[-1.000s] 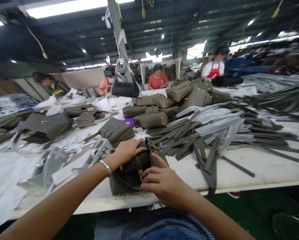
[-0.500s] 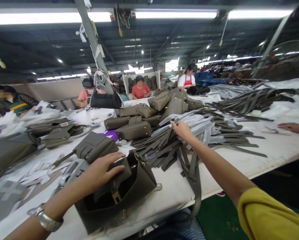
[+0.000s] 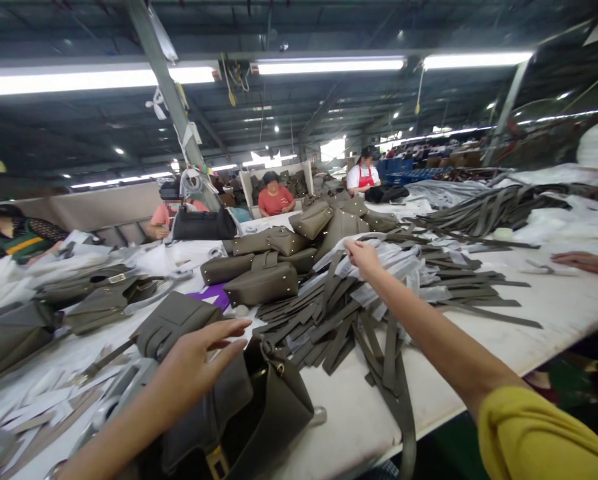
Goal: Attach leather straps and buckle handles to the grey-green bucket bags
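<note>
My left hand is over an olive-grey handbag, its thumb and fingers apart and nothing gripped. The bag's mouth gapes, with a gold clasp low on its front flap. My right hand reaches out over a heap of flat olive-grey straps, some wrapped in clear plastic. Its fingers are closed on the raised end of one strap; the fingertips are partly hidden. Several straps trail from the heap over the table's front edge.
Finished-looking handbags are piled beyond the straps, with more bags at left. A grey tape dispenser and paper strips lie at left. Another person's hand rests at the table's right. Co-workers sit across the table.
My left hand has risen a little off the bag and its flap. My right hand stays at the heap, where a strap end now stands raised under its fingers. The view has tilted upward.
</note>
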A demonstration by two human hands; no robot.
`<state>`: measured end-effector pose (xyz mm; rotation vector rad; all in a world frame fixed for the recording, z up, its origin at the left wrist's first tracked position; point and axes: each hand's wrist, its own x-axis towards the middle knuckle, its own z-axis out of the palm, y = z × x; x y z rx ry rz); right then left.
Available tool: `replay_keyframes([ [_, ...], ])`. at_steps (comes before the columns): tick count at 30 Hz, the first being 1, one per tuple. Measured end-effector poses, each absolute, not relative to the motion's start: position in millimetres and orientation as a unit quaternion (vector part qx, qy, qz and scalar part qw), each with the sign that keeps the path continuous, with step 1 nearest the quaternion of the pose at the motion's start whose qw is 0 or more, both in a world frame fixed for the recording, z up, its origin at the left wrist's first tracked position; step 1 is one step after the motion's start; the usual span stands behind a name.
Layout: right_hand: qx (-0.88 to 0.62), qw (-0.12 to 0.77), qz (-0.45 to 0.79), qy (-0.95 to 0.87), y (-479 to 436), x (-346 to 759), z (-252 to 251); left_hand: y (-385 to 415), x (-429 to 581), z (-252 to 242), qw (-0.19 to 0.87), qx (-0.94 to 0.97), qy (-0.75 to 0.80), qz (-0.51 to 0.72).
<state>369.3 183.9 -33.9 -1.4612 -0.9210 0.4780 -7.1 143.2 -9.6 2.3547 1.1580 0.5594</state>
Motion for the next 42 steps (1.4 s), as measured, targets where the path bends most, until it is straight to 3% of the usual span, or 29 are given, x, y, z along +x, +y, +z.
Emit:
replay_keyframes([
  [4, -0.578, 0.639, 0.243, -0.446, 122.8, 295.8, -38.5, 148.6, 40.6, 9.3, 0.413, 0.779, 0.395, 0.259],
  [8, -0.454, 0.593, 0.317, -0.585, 46.6, 221.3, -44.6, 137.1, 84.2, 26.7, 0.639, 0.673, 0.317, 0.194],
  [11, -0.404, 0.545, 0.377, -0.63, 13.2, 196.1, -51.3, 116.2, 90.3, 40.0, 0.694, 0.627, 0.296, 0.196],
  [14, -0.311, 0.548, 0.546, -0.552, 7.3, 199.8, -56.5, 90.2, 67.3, 52.1, 0.664, 0.644, 0.319, 0.207],
  [17, -0.23, 0.625, 0.645, -0.374, 16.1, 216.3, -54.9, 67.0, 23.1, 56.7, 0.601, 0.698, 0.382, 0.083],
  [20, -0.198, 0.695, 0.644, -0.251, 26.4, 230.4, -51.7, 54.8, -27.9, 51.7, 0.48, 0.761, 0.437, -0.015],
  [24, -0.208, 0.725, 0.632, -0.177, 36.5, 229.2, -62.0, 57.9, -83.6, 37.1, 0.29, 0.814, 0.504, -0.001],
  [37, -0.27, 0.591, 0.642, -0.407, 33.1, 162.6, -85.7, 64.6, -67.1, 5.2, 0.326, 0.852, 0.407, -0.033],
  [42, -0.273, 0.664, 0.623, -0.309, 41.5, 189.7, -93.6, 76.5, -81.5, 0.8, 0.298, 0.849, 0.435, -0.038],
])
